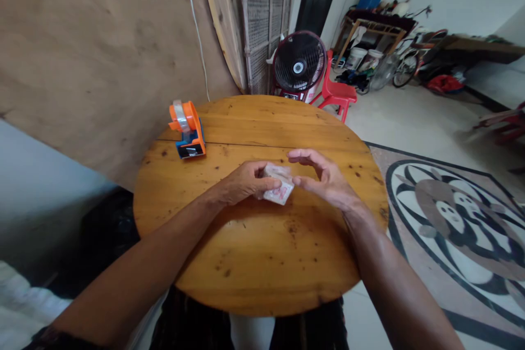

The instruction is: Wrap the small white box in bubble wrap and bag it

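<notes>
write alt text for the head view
A person's left hand grips a small white pack with red print at a round wooden table, the open right hand beside it. An orange-and-blue tape dispenser stands at left; beyond are a fan and red chair.

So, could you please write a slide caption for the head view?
The left hand holds a pack at a round table, the right hand open beside it and a tape dispenser beyond.

Prob. a home rm, w/ elec. fan [298,67], plastic chair [338,90], bike [406,69] & panda-design flr [459,219].
</notes>
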Tool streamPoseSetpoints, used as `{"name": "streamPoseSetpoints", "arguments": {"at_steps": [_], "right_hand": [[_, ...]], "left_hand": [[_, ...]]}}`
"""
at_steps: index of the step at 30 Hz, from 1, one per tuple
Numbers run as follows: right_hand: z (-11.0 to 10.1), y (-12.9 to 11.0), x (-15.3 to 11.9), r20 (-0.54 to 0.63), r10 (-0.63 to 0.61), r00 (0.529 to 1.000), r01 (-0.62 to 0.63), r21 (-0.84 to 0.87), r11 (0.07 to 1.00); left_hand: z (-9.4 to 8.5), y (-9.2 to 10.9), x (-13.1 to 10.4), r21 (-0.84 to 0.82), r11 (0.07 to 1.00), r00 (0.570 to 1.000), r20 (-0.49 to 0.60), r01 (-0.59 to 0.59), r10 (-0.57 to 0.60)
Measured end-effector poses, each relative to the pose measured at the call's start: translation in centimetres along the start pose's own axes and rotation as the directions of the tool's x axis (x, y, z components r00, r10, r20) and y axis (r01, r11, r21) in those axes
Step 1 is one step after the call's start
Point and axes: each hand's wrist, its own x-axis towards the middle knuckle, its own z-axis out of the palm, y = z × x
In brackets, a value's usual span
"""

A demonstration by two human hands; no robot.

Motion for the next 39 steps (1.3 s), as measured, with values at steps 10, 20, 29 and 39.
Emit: {"name": "streamPoseSetpoints", "arguments": {"at_steps": [10,20,29,39], "right_hand": [[0.9,1.1,0.6,-0.154,-0.226,0.962,0.207,-0.130,0.970],[1.8,0.6,0.5,-0.210,-0.147,0.967,0.162,0.055,0.985],[2.0,-0.1,-0.1,-0.110,-0.228,0.967,0.227,-0.019,0.974],[2.5,-0.3,-0.4,-0.088,-0.327,0.941,0.314,-0.131,0.940]], "left_hand": [[-0.2,-0.2,0.0,0.003,1.000,0.998,0.055,-0.010,0.010],[0.6,-0.1,-0.1,-0.101,0.994,0.996,0.069,-0.044,0.051],[0.7,-0.8,0.3,-0.151,0.979,0.990,0.025,-0.134,0.139],[0.6,-1.2,0.6,-0.179,0.974,0.991,-0.017,-0.136,0.135]]}}
